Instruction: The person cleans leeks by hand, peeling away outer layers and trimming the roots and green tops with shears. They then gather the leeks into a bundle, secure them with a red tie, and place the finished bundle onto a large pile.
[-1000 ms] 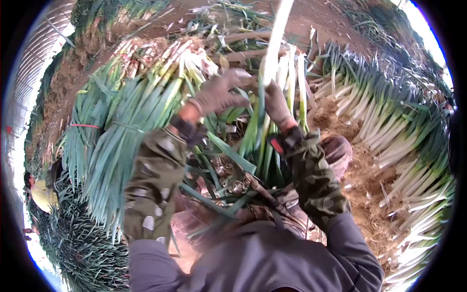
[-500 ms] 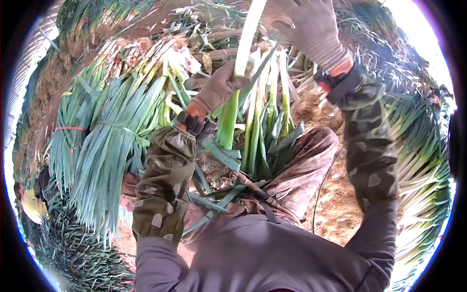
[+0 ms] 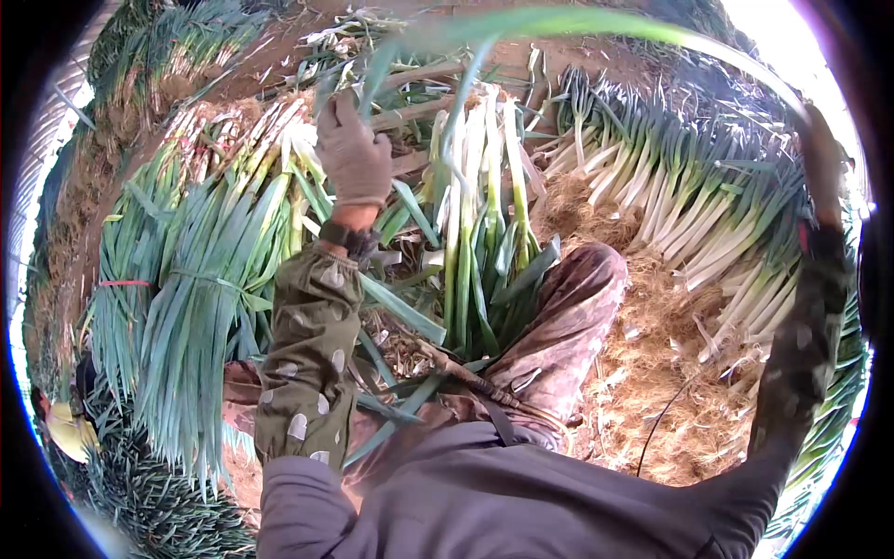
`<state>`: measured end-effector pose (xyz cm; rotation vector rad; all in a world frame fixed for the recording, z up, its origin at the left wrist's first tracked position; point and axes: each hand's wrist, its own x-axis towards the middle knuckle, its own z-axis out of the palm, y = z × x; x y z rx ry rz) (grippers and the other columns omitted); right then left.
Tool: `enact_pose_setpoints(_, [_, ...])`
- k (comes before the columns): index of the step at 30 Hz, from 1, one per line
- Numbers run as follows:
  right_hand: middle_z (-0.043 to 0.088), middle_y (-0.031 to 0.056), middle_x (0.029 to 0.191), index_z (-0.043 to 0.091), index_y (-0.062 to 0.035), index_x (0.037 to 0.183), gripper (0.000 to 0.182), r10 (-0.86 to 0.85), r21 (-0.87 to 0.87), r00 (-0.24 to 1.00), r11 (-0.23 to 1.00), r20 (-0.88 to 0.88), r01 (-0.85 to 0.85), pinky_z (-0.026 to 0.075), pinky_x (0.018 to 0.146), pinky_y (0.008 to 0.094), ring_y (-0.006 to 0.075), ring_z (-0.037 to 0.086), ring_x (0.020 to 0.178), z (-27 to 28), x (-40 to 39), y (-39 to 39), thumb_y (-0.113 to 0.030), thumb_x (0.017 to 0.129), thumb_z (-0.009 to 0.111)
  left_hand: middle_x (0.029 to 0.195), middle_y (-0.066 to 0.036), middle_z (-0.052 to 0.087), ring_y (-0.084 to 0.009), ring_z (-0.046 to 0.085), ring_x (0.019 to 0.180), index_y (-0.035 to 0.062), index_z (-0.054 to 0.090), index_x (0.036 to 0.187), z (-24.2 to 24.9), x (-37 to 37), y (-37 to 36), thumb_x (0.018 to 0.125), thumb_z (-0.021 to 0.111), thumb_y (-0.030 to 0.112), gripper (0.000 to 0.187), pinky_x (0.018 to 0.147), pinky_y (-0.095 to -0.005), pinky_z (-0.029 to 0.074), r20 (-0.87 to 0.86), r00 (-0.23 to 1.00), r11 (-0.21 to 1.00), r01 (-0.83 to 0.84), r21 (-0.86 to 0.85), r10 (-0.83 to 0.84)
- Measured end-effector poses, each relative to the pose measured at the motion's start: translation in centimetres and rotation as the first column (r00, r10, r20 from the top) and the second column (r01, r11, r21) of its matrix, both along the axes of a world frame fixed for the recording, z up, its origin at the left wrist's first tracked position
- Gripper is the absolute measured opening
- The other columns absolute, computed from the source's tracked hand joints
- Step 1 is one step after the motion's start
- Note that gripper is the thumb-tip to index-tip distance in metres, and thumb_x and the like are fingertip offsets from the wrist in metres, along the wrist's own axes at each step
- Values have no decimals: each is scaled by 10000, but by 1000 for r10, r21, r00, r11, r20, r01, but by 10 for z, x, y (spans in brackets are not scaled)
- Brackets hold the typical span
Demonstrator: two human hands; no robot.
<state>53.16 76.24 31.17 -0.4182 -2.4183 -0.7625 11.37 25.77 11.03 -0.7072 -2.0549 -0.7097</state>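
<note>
A long leek, blurred by motion, arcs across the top of the view, its pale end reaching my right hand. That gloved hand is stretched far out to the right, closed at the leek's end. My left hand, also gloved, is raised left of centre with curled fingers. Blurred green leaf shows by its fingertips; what lies inside the fingers I cannot tell. Just right of the left hand, several leeks stand upright against my bent leg, white ends up.
Tied leek bundles lean at the left. A long row of leeks lies on the right over straw-coloured roots. Cut leaves lie across my lap near a thin brown stick. More leeks lie at lower left.
My right hand has swung from the top centre to the far right, and the leek has gone from upright to arching overhead. My left hand has moved up and left, off the leek's stalk.
</note>
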Motion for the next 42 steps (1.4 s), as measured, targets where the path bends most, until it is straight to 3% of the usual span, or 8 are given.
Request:
enact_pose_setpoints(2, [687, 117, 1129, 606, -86, 1267, 499, -258, -92, 963, 964, -82, 250, 501, 847, 465, 337, 650, 1009, -17, 108, 62, -467, 955, 529, 854, -87, 647, -230, 643, 721, 74, 611, 1064, -31, 4, -6, 894, 661, 196, 216, 571, -378, 521, 290, 955, 998, 60, 4, -59])
enact_pose_setpoints(5, [697, 147, 1101, 596, -65, 1284, 552, -587, -224, 800, 802, -124, 554, 519, 795, 468, 363, 665, 973, -51, 260, 132, -517, 985, 494, 769, -78, 639, -206, 598, 656, 84, 664, 940, -90, 38, 5, 926, 646, 340, 257, 581, -375, 502, 930, 366, 881, 450, -148, -30])
enact_pose_setpoints(14, [659, 264, 1197, 548, -59, 1331, 476, -997, -418, 51, 25, 52, 908, 494, 947, 543, 452, 628, 1123, -162, 375, 68, -265, 904, 501, 966, -268, 699, -453, 674, 941, 6, 644, 1042, -202, 81, 47, 858, 672, 502, 530, 827, -516, 528, 887, 410, 906, 258, -335, 211])
enact_pose_setpoints(25, [703, 220, 1044, 460, -99, 1420, 494, -918, -357, 394, 350, 55, 866, 565, 790, 492, 397, 697, 941, -185, 354, 103, -232, 946, 492, 1007, -136, 720, -256, 689, 871, -20, 654, 1183, -228, 78, 33, 753, 829, 253, 539, 806, -385, 531, 842, -136, 828, 153, 539, -522])
enact_pose_setpoints(32, [712, 231, 999, 570, -131, 1319, 417, -953, -589, 289, 285, -91, 756, 543, 795, 523, 417, 689, 952, -165, 311, 37, -212, 913, 617, 1263, -247, 601, -367, 597, 1125, -122, 466, 1338, -187, 86, 54, 688, 894, 186, 837, 944, -407, 466, 954, -159, 953, 129, 275, -254])
enact_pose_setpoints(35, [715, 78, 887, 580, -127, 1384, 505, -860, -772, 399, 480, -319, 417, 538, 666, 380, 186, 653, 742, -185, 334, 71, -265, 909, 685, 1178, -204, 635, -324, 629, 1008, -91, 516, 1283, -210, 79, 53, 657, 871, 115, 748, 884, -397, 490, 940, -157, 940, 113, 321, -302])
enact_pose_setpoints(37, [586, -23, 756, 594, -61, 1319, 439, -732, -795, 310, 548, -607, -262, 397, 472, 253, 93, 497, 569, -154, 273, 20, -226, 916, 641, 1126, -175, 648, -306, 632, 964, -76, 547, 1231, -220, 74, 56, 670, 846, 110, 662, 862, -396, 493, 951, -164, 947, 142, 287, -264])
enact_pose_setpoints(42, [573, 17, 743, 550, -19, 1355, 468, -751, -751, 201, 520, -629, -407, 426, 413, 288, 94, 491, 503, -109, 246, 17, -131, 908, 628, 1139, -160, 649, -299, 627, 970, -52, 532, 1274, -251, 61, 55, 666, 820, 57, 681, 853, -411, 496, 958, -103, 948, 150, 281, -268])
